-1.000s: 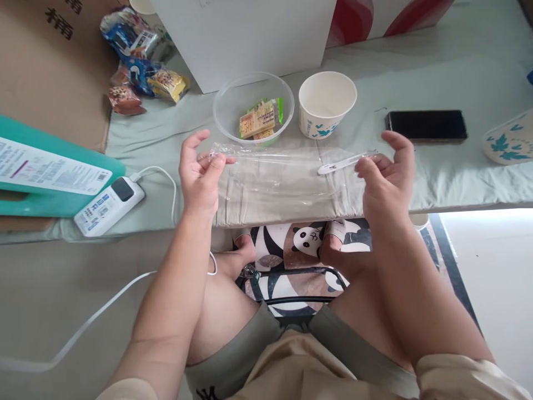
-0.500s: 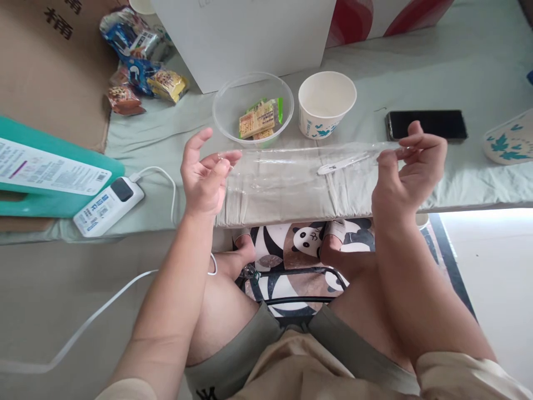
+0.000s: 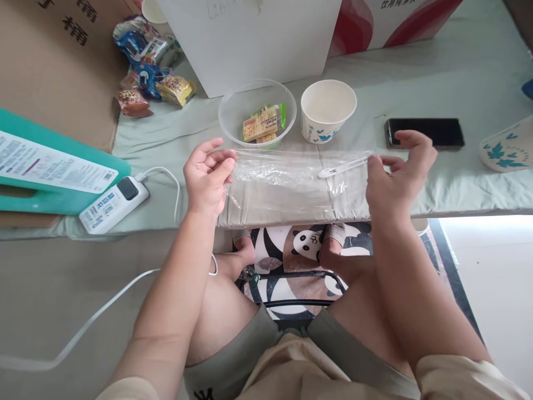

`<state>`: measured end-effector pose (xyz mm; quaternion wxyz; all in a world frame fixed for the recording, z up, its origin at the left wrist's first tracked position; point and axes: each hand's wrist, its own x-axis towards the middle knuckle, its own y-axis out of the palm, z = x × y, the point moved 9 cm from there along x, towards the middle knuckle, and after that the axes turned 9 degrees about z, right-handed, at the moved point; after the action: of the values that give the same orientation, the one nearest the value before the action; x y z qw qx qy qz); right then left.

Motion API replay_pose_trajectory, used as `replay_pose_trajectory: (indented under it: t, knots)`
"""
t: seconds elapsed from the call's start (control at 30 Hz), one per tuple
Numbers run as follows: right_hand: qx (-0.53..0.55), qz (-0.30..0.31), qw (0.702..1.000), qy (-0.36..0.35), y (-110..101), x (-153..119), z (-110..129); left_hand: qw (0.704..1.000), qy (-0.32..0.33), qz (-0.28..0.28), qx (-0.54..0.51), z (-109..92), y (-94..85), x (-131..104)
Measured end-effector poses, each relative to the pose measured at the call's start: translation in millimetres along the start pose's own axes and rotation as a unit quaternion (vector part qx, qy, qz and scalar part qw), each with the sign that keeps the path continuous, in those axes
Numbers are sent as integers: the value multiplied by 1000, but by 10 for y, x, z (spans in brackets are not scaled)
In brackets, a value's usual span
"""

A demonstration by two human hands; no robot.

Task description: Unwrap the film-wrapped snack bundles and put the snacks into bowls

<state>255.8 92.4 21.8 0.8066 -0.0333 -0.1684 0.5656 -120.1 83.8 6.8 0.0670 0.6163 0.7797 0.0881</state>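
A sheet of clear plastic film (image 3: 278,178) is stretched between my two hands, just above the table's front edge. My left hand (image 3: 208,175) pinches its left end between thumb and fingers. At the other end, my right hand (image 3: 397,169) grips the film with thumb and forefinger, the remaining fingers curled. Through the film shows a slim white tool (image 3: 339,168), its kind unclear, near my right fingertips. Whether it touches the film I cannot tell. Behind the film stand a clear plastic bowl (image 3: 222,125) with wrapped crackers (image 3: 262,123) and a white paper cup (image 3: 322,119).
A black phone (image 3: 425,129) and another paper cup (image 3: 508,145) lie to the right. At left are a white power bank (image 3: 112,205) with its cable, a green container (image 3: 54,166) and snack packets (image 3: 154,78). A white box (image 3: 258,44) stands at the back.
My right hand has shifted left and slightly down, so the hands are closer together. The film between them hangs slacker and more crumpled. The view has tilted slightly.
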Motion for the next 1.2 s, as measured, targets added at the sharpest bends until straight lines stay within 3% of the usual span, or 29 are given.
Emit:
replay_pose_trajectory:
  t: [0.1, 0.17, 0.2, 0.27, 0.3, 0.37, 0.43, 0.47, 0.6, 0.73, 0.8, 0.9, 1.0, 1.1, 1.2]
  knots:
    - [-153, -23, 980, -122, -84, -35, 229, 997, -56, 38, 45, 74, 48, 17]
    - [-159, 21, 970, -185, -4, -76, 345, 990, -97, 85, 59, 138, 134, 3]
    - [-134, 73, 968, -197, 92, -96, 372, 986, -112, 108, 61, 161, 185, -12]
    - [-54, 238, 954, -175, 417, -181, 368, 978, -130, 148, 65, 194, 297, -54]
    - [-18, 336, 931, -145, 622, -274, 347, 975, -134, 166, 67, 206, 354, -78]
    - [3, 513, 855, -67, 997, -557, 273, 967, -139, 199, 76, 224, 460, -127]
    - [-30, 611, 791, -7, 1197, -798, 193, 963, -131, 220, 84, 222, 520, -154]
    - [-49, 625, 779, 12, 1232, -851, 162, 963, -123, 223, 84, 211, 522, -153]
    - [-48, 576, 815, 47, 1134, -769, 101, 977, -80, 188, 52, 151, 377, -68]
    - [68, 505, 856, 92, 1007, -669, 49, 989, -63, 130, -26, 188, 258, -37]
    - [146, 417, 890, 111, 949, -591, 26, 984, -95, 131, -74, 291, 351, -114]
    - [203, 299, 922, 138, 918, -546, -37, 954, -193, 204, -103, 501, 686, -346]
    - [198, 284, 927, 145, 991, -560, -65, 930, -242, 274, -23, 621, 911, -534]
    - [187, 286, 929, 142, 1002, -543, -92, 938, -214, 253, 101, 622, 848, -498]
    - [174, 307, 927, 124, 995, -524, -83, 945, -191, 226, 139, 592, 746, -416]
